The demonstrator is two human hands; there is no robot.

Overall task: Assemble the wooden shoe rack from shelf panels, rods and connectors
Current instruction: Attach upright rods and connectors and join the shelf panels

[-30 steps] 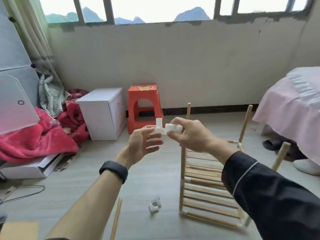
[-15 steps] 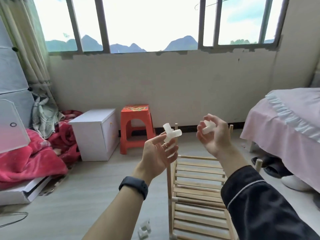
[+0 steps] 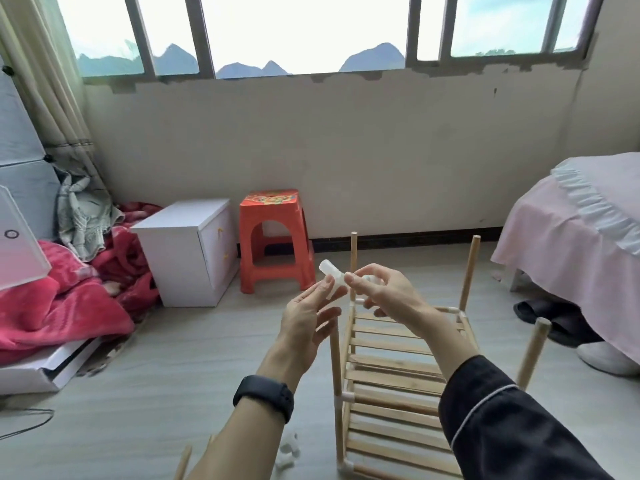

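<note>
In the head view, both hands meet in front of the chest, above the rack (image 3: 391,375), which stands on the floor just below them. The left hand (image 3: 308,323) pinches a white connector (image 3: 330,273) by its lower stem between thumb and forefinger, and its other fingers are loose and nearly straight. The right hand (image 3: 384,296) has its fingers curled, with thumb and forefinger tips nipping the connector's side arm. A bit of white shows deeper among those fingers. It may be a second piece, but I cannot tell.

The rack has slatted shelves joined by white fittings, and four rods rise bare above the top shelf: far left (image 3: 353,258), far right (image 3: 469,271), near right (image 3: 533,351) and near left (image 3: 334,358). More connectors (image 3: 287,452) and loose rods (image 3: 183,460) lie on the floor by the left forearm.

The step in hand looks like sorting or turning the connector so that a socket faces down, ready to cap a rod. The next move calls for picking a rod top, probably the near left one, lining the socket up square over it and pressing straight down. The other hand should steady the rod, since a tilted push could bend it or rock the frame.
</note>
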